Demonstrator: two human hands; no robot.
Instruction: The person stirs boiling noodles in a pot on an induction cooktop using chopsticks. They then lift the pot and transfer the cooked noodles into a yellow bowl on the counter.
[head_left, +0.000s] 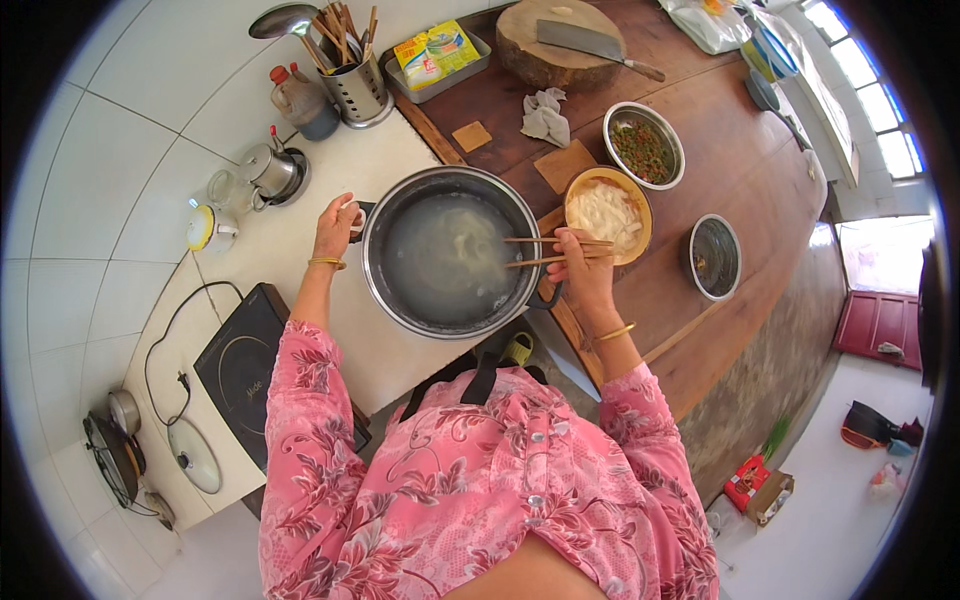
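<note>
A large metal pot (450, 328) holds cloudy liquid (427, 255) with a pale swirl and small bubbles. My left hand (336, 227) grips the pot's left black handle (364, 219); something small and white shows by the fingers. In my right hand (581, 270) is a pair of wooden chopsticks (529, 261), their tips over the pot's right side. That hand is just above the right black handle (549, 295); whether it touches the handle is hidden. Behind the hand stands a tan bowl (646, 232) filled with white strips (604, 210), perhaps noodles.
A steel bowl (679, 180) of chopped red-green food and a dark-bottomed metal bowl (736, 281) stand on the wooden table (660, 337). A cleaver (577, 39) lies on a round chopping block (517, 37). At left are an induction cooker (236, 367), a glass lid (196, 457) and a utensil holder (358, 94).
</note>
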